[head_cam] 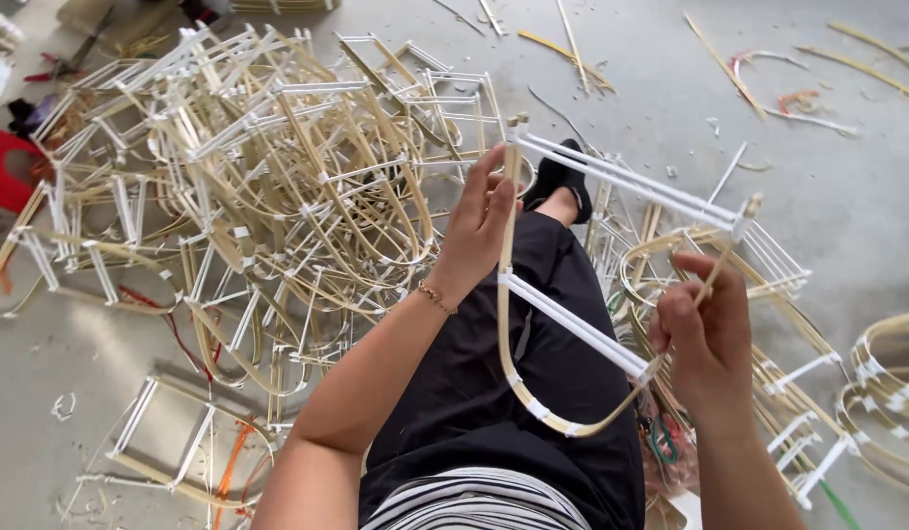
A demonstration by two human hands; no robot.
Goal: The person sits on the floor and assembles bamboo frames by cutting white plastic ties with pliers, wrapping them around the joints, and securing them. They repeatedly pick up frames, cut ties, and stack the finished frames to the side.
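I hold a U-shaped bamboo frame [518,378] with white cross rods [626,182] over my lap. My left hand [477,224] grips the frame's left bamboo strip near the top, fingers curled round it. My right hand [707,332] pinches the right strip just below the upper white rod's taped end [744,218]. A second white cross rod [572,324] runs between the two strips lower down. My leg in black trousers [513,393] lies under the frame.
A big heap of finished bamboo-and-white-rod frames [248,186] covers the concrete floor at left. More frames [798,393] lie at right, with curved ones [886,373] at the far right. A red stool [5,167] sits at the left edge. Loose bamboo strips [729,69] lie beyond.
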